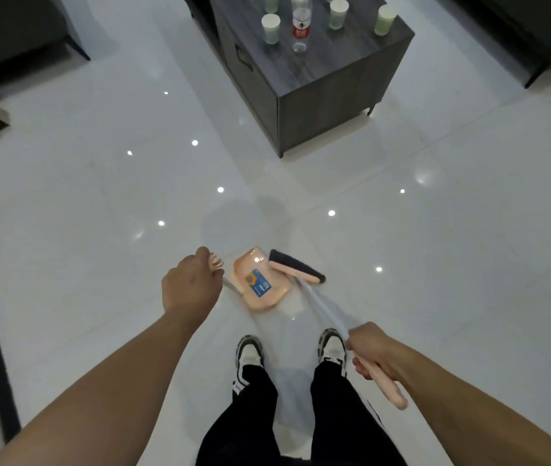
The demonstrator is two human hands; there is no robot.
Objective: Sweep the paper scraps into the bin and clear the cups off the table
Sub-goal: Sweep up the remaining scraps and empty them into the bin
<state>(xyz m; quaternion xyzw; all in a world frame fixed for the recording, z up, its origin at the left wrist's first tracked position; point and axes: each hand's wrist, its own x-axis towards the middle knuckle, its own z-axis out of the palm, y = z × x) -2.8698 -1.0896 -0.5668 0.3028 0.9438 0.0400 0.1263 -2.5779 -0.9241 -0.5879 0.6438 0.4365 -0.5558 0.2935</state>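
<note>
The peach plastic dustpan (260, 284) sits tilted on the floor ahead of the feet, its handle top gripped by the left hand (191, 284), presumably to steady it. At its 2 o'clock, touching it, the dark-bristled peach broom head (296, 266) is angled in by the right hand (373, 353), which is curled round the handle. No scraps or bin show. At 12 o'clock, pale green paper cups (270, 27) and a clear bottle (301, 25) stand on the dark wood-grain table (331, 65). Glossy white tile floor (99, 196) reflects ceiling lights.

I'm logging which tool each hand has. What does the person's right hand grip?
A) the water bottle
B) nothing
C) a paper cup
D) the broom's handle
D: the right hand curls round the broom at its pink handle end, bristles beside the dustpan.
</note>
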